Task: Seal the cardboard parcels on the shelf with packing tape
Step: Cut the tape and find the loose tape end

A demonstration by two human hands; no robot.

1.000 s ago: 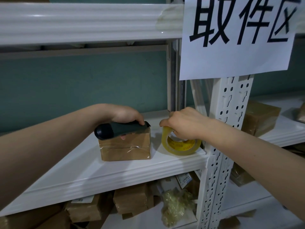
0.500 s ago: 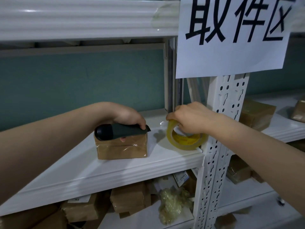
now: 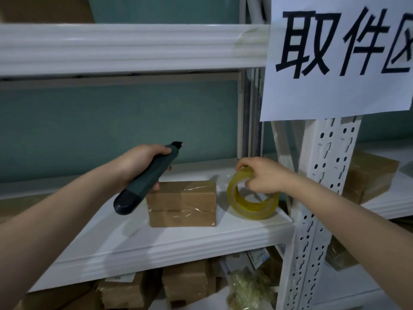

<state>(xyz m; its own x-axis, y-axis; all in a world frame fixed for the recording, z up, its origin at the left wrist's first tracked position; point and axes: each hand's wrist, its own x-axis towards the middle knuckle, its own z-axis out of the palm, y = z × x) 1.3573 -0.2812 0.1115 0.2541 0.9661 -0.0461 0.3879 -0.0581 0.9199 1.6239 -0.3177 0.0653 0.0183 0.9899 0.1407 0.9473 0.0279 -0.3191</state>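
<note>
The left hand (image 3: pixel 138 163) is wrapped round a dark green utility knife (image 3: pixel 145 182), held slantwise above the left end of the cardboard parcel (image 3: pixel 182 203), with the short blade tip out and pointing up toward the back wall; one fingertip seems to touch the parcel's top near its rear left corner. The right hand (image 3: pixel 264 175) pinches the top of a roll of packing tape (image 3: pixel 248 206), which stands on its rim on the shelf (image 3: pixel 156 245) near the front right corner, just beside the perforated upright (image 3: pixel 324 175); the parcel sits just left of the roll, a little back from the front edge.

The step looks like cutting off or finishing a strip; whether any tape joins roll and parcel cannot be told, though something glossy shows between them. To do it well, I judge: draw the tape taut, steady the box, cut close to the parcel with the blade travelling away from the right hand, then rub the loose end flat over the corner; slack would wrinkle the film.

The parcel is a squat brown box, matt cardboard under shiny clear bands that crease along the seam; the roll is a yellowish translucent ring; the knife has a smooth, rounded dark butt; the shelf is white painted metal with a ribbed front lip.
</note>
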